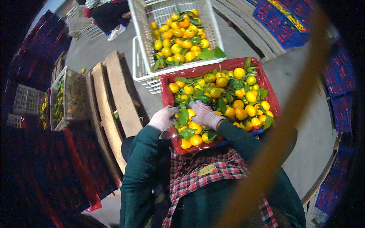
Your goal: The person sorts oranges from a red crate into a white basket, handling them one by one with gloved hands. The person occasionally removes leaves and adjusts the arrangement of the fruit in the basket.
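Before me sits a crate lined with red plastic film (pixel 269 85), full of yellow-orange mandarins (pixel 241 113) with green leaves. My left hand (pixel 163 117), in a pale knitted glove, is at the crate's left wall, its fingers near a large leaf (pixel 183 116). My right hand (pixel 206 113), in a striped glove, reaches among the fruit just right of that leaf. Its fingertips are partly lost among leaves and mandarins, so whether either hand grips anything is unclear. Beyond the red lining, a white plastic crate (pixel 215 28) holds more mandarins (pixel 178 37), tilted towards me on another white crate (pixel 137 61).
Wooden pallets (pixel 119 91) lie at left, beside a white crate of fruit (pixel 75 99). Dark stacked crates (pixel 42 165) rise at lower left. Blue crates (pixel 281 25) stand at upper right. A person (pixel 109 15) is at the top left. A blurred brown strip (pixel 273 136) crosses the view.
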Demonstrator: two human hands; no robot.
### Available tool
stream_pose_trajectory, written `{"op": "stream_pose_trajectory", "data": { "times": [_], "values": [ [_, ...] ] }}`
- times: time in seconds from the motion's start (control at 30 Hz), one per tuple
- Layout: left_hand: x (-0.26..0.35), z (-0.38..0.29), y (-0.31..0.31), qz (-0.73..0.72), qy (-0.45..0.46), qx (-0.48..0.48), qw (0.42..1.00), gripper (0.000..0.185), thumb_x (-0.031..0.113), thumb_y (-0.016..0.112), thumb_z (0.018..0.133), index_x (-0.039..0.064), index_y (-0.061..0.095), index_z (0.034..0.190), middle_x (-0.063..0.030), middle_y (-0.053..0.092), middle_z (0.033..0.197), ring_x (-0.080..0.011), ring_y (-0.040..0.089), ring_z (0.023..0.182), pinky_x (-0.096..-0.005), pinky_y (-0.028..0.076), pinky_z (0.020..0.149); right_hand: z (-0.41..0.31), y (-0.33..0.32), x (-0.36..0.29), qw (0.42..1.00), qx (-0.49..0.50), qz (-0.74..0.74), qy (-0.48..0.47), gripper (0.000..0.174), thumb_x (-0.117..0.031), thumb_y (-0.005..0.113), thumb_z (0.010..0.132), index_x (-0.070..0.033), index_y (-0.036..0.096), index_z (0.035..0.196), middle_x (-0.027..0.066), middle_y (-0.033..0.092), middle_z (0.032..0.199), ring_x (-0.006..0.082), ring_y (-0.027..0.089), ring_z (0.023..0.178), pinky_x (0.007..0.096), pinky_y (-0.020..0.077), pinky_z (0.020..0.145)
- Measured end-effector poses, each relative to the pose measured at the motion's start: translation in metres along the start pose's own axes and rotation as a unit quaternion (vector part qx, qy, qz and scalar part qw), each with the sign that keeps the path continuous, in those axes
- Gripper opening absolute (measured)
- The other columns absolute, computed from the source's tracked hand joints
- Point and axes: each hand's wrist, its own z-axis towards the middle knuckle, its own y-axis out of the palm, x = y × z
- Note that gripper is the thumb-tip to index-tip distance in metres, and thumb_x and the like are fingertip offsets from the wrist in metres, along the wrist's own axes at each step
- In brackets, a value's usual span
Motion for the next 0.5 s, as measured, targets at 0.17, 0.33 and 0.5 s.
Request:
{"op": "stream_pose_trajectory", "data": {
  "times": [0.17, 0.33, 0.5],
  "values": [
    [0.05, 0.003, 0.0, 0.128, 0.16, 0.137, 0.969, 0.053, 0.01, 0.067, 0.078, 0.005, 0.054, 0.129, -0.0217, 0.059, 0.12, -0.0382, 0.058, 0.111, -0.0421, 0.048, 0.095, 0.005, 0.0, 0.006, 0.999, -0.017, 0.001, -0.027, 0.042, -0.017, 0.069, 0.071, -0.001, 0.055, 0.107, 0.0267, 0.061, 0.106, 0.0426, 0.059, 0.104, 0.0481, 0.0489, 0.088],
    [0.085, 0.018, 0.018, 0.333, 0.02, -0.038, 0.942, 0.079, 0.027, 0.071, 0.078, 0.013, 0.034, 0.146, -0.0183, 0.059, 0.111, -0.0358, 0.062, 0.098, -0.0466, 0.051, 0.082, -0.012, -0.009, 0.026, 0.984, 0.031, 0.177, -0.005, 0.042, -0.025, 0.067, 0.077, -0.001, 0.056, 0.11, 0.0252, 0.064, 0.104, 0.0422, 0.061, 0.101, 0.0472, 0.0493, 0.087],
    [0.083, 0.022, 0.016, 0.302, 0.048, -0.062, 0.95, 0.056, 0.019, 0.072, 0.075, 0.02, 0.057, 0.128, -0.0188, 0.057, 0.114, -0.0383, 0.06, 0.1, -0.0464, 0.051, 0.083, -0.051, -0.11, 0.106, 0.953, 0.263, -0.086, 0.121, 0.033, -0.026, 0.062, 0.08, -0.006, 0.063, 0.106, 0.0182, 0.067, 0.098, 0.0378, 0.065, 0.093, 0.0472, 0.052, 0.08]
  ]
}}
